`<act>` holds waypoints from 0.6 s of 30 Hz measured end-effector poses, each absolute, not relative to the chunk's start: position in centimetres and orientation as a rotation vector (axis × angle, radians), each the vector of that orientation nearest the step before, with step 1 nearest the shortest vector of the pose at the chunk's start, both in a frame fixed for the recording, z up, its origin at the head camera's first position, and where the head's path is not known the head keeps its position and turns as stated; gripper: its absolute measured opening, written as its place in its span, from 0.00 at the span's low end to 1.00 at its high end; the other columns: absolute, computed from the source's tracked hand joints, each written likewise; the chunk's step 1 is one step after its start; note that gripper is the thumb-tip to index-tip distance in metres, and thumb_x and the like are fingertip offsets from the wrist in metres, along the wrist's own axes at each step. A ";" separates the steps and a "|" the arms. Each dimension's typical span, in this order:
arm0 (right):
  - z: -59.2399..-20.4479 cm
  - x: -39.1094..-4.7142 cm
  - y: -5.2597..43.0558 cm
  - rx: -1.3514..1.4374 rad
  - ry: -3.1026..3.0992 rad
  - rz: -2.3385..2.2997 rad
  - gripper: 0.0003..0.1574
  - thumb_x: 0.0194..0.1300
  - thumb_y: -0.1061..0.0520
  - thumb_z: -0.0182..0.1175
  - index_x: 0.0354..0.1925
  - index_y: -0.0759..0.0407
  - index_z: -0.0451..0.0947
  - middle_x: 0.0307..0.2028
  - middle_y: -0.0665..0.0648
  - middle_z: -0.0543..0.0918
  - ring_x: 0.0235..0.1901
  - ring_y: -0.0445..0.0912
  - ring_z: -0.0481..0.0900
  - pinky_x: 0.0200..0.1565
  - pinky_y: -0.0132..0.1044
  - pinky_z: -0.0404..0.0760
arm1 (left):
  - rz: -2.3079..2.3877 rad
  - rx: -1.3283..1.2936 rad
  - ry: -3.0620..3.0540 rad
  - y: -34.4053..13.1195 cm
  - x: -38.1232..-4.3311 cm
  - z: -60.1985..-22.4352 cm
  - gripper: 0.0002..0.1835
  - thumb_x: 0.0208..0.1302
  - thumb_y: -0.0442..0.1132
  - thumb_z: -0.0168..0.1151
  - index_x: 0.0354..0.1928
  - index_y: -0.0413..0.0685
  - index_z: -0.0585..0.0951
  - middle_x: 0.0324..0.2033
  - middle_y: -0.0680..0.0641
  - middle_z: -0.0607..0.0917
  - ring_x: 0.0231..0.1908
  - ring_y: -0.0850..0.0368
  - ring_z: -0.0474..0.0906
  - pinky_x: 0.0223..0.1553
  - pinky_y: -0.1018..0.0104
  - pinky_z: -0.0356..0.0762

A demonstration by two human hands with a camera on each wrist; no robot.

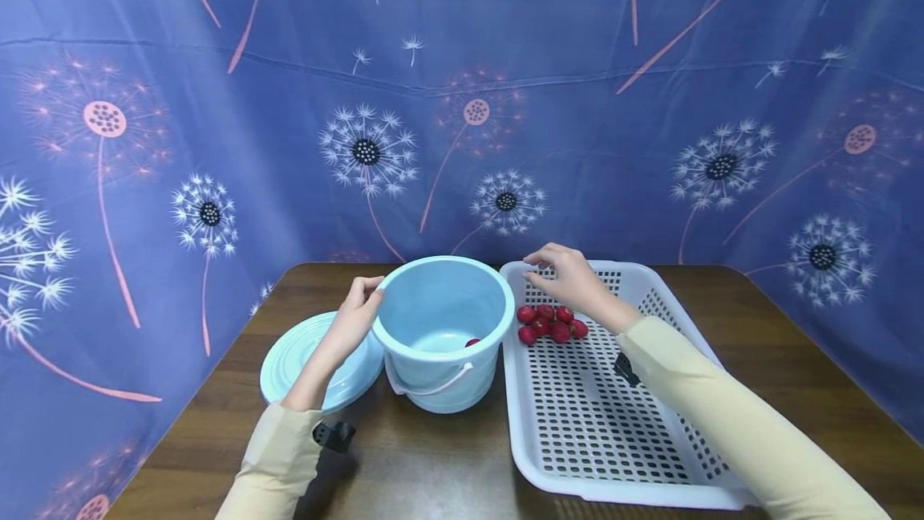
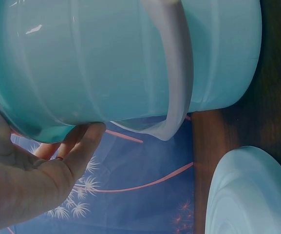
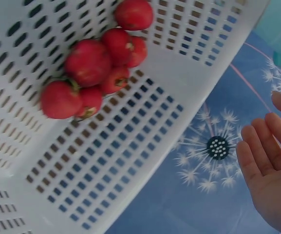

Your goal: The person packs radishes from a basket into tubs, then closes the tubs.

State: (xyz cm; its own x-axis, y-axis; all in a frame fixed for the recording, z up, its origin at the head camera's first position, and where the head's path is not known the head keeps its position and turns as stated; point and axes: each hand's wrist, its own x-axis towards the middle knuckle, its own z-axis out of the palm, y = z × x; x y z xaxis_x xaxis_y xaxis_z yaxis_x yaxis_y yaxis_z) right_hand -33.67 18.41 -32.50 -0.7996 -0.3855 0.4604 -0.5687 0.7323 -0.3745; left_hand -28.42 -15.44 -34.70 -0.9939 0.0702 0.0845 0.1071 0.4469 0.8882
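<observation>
At the rim of the light blue bucket [image 1: 440, 371], my left hand [image 1: 358, 313] grips the left side. In the left wrist view, its fingers [image 2: 82, 146] lie against the outside of the wall, under the lip. Inside the bucket, a bit of one red radish [image 1: 472, 342] shows; the front wall hides the rest. My right hand [image 1: 566, 275] hovers over the back left of the white basket [image 1: 613, 488], fingers loosely bent and holding nothing. Several round red radishes [image 3: 87, 62] lie clustered in the basket, below that hand.
A round light blue lid [image 1: 296, 351] lies on the wooden table [image 1: 404, 464], left of the bucket. The bucket's white handle [image 1: 433, 387] hangs down in front. Behind the table hangs a blue dandelion-print cloth [image 1: 433, 143]. Bucket and basket stand close side by side.
</observation>
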 end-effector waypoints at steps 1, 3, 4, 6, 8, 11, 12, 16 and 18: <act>-32.6 -33.7 18.6 0.727 -2.591 0.730 0.17 0.60 0.57 0.63 0.47 0.63 0.80 0.42 0.59 0.81 0.42 0.51 0.79 0.44 0.45 0.80 | -1.628 -0.163 -2.642 -15.5 -28.4 -34.7 0.23 0.74 0.46 0.37 0.66 0.43 0.57 0.65 0.39 0.62 0.68 0.44 0.57 0.65 0.46 0.60; -33.0 -33.6 19.1 0.717 -2.609 0.729 0.18 0.61 0.57 0.63 0.48 0.63 0.79 0.42 0.59 0.81 0.43 0.51 0.79 0.45 0.46 0.80 | -1.631 -0.166 -2.643 -15.5 -28.5 -34.6 0.24 0.74 0.46 0.37 0.66 0.43 0.56 0.65 0.38 0.62 0.67 0.44 0.57 0.65 0.46 0.60; -33.1 -33.6 19.3 0.713 -2.617 0.731 0.18 0.61 0.57 0.63 0.48 0.64 0.79 0.42 0.59 0.81 0.43 0.52 0.79 0.45 0.46 0.80 | -1.634 -0.167 -2.643 -15.5 -28.5 -34.6 0.24 0.74 0.46 0.37 0.66 0.43 0.56 0.66 0.39 0.62 0.67 0.44 0.57 0.65 0.46 0.59; -33.4 -33.6 19.7 0.703 -2.637 0.726 0.18 0.61 0.56 0.63 0.48 0.64 0.79 0.42 0.60 0.81 0.43 0.52 0.79 0.46 0.47 0.80 | -1.637 -0.169 -2.645 -15.4 -28.6 -34.6 0.24 0.74 0.47 0.37 0.66 0.43 0.56 0.66 0.39 0.61 0.67 0.44 0.57 0.65 0.45 0.59; -33.8 -33.5 20.1 0.690 -2.652 0.715 0.18 0.61 0.57 0.63 0.48 0.64 0.79 0.42 0.60 0.81 0.44 0.52 0.79 0.46 0.46 0.80 | -1.638 -0.170 -2.646 -15.4 -28.6 -34.6 0.24 0.74 0.47 0.37 0.66 0.43 0.56 0.67 0.39 0.61 0.67 0.44 0.57 0.65 0.45 0.59; -34.4 -33.5 20.6 0.667 -2.665 0.690 0.17 0.60 0.57 0.63 0.47 0.64 0.80 0.42 0.59 0.81 0.43 0.52 0.80 0.46 0.46 0.81 | -1.641 -0.171 -2.647 -15.3 -28.6 -34.6 0.24 0.74 0.47 0.37 0.66 0.43 0.56 0.68 0.39 0.59 0.68 0.44 0.56 0.65 0.45 0.59; -34.5 -33.5 20.8 0.660 -2.668 0.682 0.17 0.60 0.57 0.63 0.47 0.63 0.80 0.42 0.59 0.82 0.43 0.52 0.80 0.45 0.46 0.81 | -1.640 -0.172 -2.647 -15.2 -28.6 -34.6 0.24 0.74 0.47 0.37 0.66 0.42 0.56 0.68 0.39 0.59 0.68 0.44 0.56 0.65 0.46 0.59; -35.1 -33.5 21.4 0.647 -2.682 0.660 0.16 0.60 0.57 0.63 0.46 0.63 0.80 0.41 0.59 0.82 0.43 0.52 0.80 0.45 0.46 0.81 | -1.631 -0.169 -2.648 -15.3 -28.4 -34.7 0.24 0.74 0.47 0.37 0.65 0.42 0.56 0.68 0.40 0.59 0.67 0.44 0.57 0.64 0.46 0.61; -35.4 -33.4 21.7 0.643 -2.683 0.646 0.16 0.60 0.57 0.64 0.45 0.63 0.81 0.41 0.59 0.83 0.42 0.52 0.80 0.45 0.46 0.81 | -1.631 -0.171 -2.650 -15.4 -28.2 -34.6 0.24 0.74 0.47 0.36 0.66 0.42 0.56 0.68 0.39 0.59 0.67 0.44 0.58 0.63 0.46 0.61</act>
State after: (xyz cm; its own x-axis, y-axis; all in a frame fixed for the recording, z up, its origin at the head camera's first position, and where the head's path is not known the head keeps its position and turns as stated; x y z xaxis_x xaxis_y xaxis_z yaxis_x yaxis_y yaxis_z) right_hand -33.39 21.74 -35.35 -0.8523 -0.3505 0.3881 -0.4887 0.7981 -0.3525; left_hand -28.23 -15.37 -34.62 -0.9937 0.0798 0.0790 0.1065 0.4463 0.8885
